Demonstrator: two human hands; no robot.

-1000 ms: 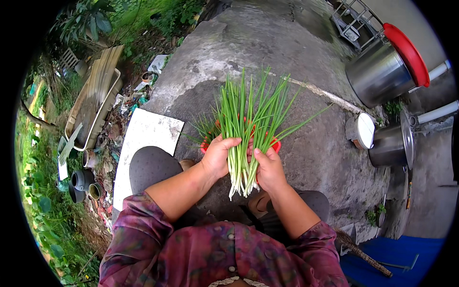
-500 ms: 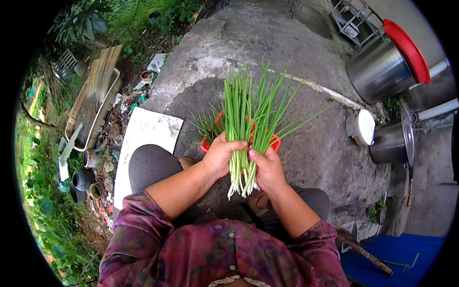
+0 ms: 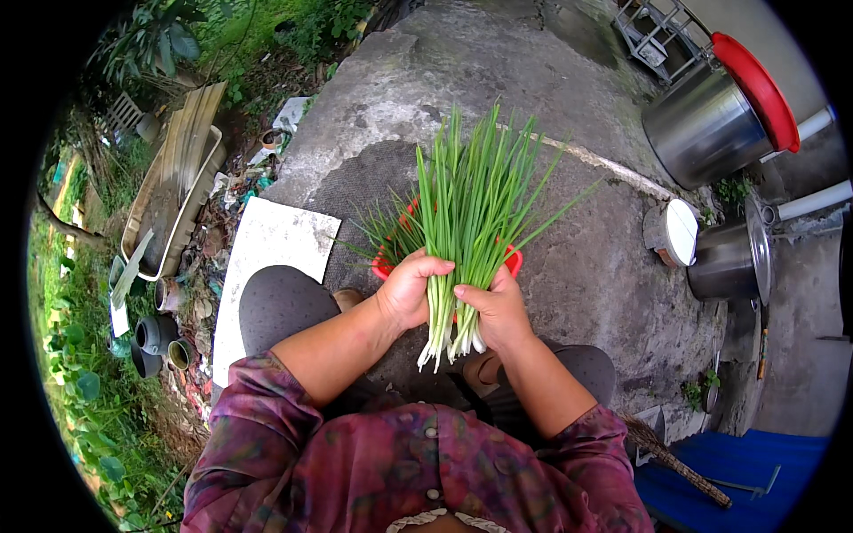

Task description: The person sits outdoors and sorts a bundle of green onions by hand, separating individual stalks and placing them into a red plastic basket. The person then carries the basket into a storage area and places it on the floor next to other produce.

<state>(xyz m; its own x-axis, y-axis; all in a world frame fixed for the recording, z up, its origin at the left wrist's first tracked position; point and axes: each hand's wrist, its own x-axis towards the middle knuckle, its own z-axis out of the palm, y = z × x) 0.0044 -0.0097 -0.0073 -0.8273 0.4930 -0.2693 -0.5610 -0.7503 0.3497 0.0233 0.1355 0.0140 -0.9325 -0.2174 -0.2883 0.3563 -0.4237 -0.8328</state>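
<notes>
A bunch of green onions (image 3: 471,204) stands between my two hands, green tops pointing away from me and white root ends toward my lap. Its left side is wrapped by my left hand (image 3: 410,289), thumb across the stalks. My right hand (image 3: 498,311) closes round the right side, its thumb also lying over the stems. Beneath the bunch sits a red basket (image 3: 382,266), mostly hidden by the onions and hands. More thin green leaves (image 3: 391,233) stick out of the basket at its left.
A white board (image 3: 275,258) lies left of the basket. Large steel pots (image 3: 702,124), one topped by a red basin (image 3: 755,93), stand at the right near a white-lidded bucket (image 3: 680,233). A broom (image 3: 680,466) lies lower right. Plants and debris border the left.
The two portions of green onions, spread apart earlier, have come together into one bunch. My hands have drawn slightly closer, and the tops have gathered inward.
</notes>
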